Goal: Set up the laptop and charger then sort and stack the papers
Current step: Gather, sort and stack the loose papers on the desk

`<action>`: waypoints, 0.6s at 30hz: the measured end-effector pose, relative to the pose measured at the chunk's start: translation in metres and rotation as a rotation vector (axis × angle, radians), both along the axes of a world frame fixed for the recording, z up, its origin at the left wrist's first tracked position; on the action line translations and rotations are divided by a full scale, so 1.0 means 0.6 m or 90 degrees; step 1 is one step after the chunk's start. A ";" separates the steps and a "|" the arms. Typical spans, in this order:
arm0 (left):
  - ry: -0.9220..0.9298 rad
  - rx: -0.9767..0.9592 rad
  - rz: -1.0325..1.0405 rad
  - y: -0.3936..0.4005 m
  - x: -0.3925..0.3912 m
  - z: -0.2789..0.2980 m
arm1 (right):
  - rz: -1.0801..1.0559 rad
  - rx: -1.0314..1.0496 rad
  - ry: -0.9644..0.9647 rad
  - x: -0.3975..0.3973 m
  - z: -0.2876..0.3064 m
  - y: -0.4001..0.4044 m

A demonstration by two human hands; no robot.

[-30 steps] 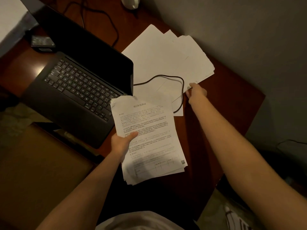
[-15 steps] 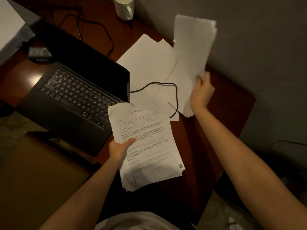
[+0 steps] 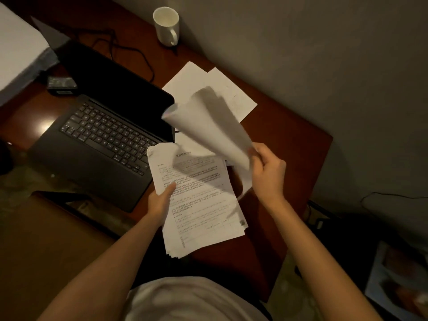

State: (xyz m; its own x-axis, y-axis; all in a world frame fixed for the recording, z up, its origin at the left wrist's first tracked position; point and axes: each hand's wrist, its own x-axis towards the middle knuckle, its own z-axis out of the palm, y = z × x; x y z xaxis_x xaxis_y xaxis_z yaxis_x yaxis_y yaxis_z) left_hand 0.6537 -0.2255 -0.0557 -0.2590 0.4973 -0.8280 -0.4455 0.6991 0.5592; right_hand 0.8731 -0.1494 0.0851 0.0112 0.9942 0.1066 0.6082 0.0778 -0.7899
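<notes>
Since the earlier frames the right hand (image 3: 268, 172) has lifted a bundle of sheets (image 3: 215, 126) off the desk (image 3: 289, 144) and swung it in toward the body — it now curls over, just above and right of the printed stack (image 3: 199, 200).

Right hand: fingers and thumb pinch the bundle's lower edge; the sheets flop leftward, bent.
Left hand (image 3: 159, 202): thumb on top, grasping the printed stack at its left edge, held over the near desk edge.
Beyond the right hand, two loose sheets (image 3: 208, 89) lie flat on the desk. Laptop (image 3: 104, 135) sits open, left of and beyond the left hand; a dark cable (image 3: 129, 49) trails behind it, charger brick (image 3: 61, 85) at far left. Mug (image 3: 166, 25) far off, by the wall.

Step in hand, as judged: laying the bundle onto the stack. To do it well — let the curl relax first, align one corner against the stack under the left thumb, then lower flat. Risk: bent sheets slide skew or fan out.
</notes>
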 end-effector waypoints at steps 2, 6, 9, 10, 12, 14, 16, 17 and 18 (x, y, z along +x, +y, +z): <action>-0.015 -0.002 -0.001 -0.001 -0.003 0.001 | -0.019 -0.074 0.035 0.013 0.011 0.001; -0.075 0.011 0.016 -0.003 -0.008 -0.001 | -0.097 -0.250 0.114 0.028 -0.002 0.008; -0.085 0.024 0.009 -0.009 -0.010 0.002 | -0.160 -0.344 0.178 0.024 -0.023 0.007; -0.085 0.032 0.010 -0.009 -0.008 0.003 | -0.155 -0.375 0.201 0.023 -0.025 0.008; -0.083 0.032 0.019 -0.010 -0.006 0.005 | -0.144 -0.450 0.294 0.026 -0.021 0.007; -0.084 0.032 0.030 -0.007 -0.002 0.008 | -0.129 -0.528 0.398 0.036 -0.020 0.007; -0.094 0.030 0.040 -0.005 0.000 0.006 | -0.116 -0.570 0.438 0.044 -0.028 0.003; -0.101 0.032 0.044 -0.005 0.001 0.008 | -0.118 -0.574 0.427 0.044 -0.032 -0.002; -0.107 0.036 0.043 -0.005 0.001 0.006 | -0.123 -0.569 0.396 0.043 -0.041 -0.007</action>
State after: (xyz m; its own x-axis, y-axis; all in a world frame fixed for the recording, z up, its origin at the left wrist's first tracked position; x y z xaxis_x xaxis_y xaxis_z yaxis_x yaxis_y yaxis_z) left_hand 0.6544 -0.2283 -0.0524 -0.1544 0.5309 -0.8333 -0.5811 0.6333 0.5111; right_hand 0.8991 -0.1538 0.0604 -0.0226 0.6860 -0.7272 0.0260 -0.7268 -0.6864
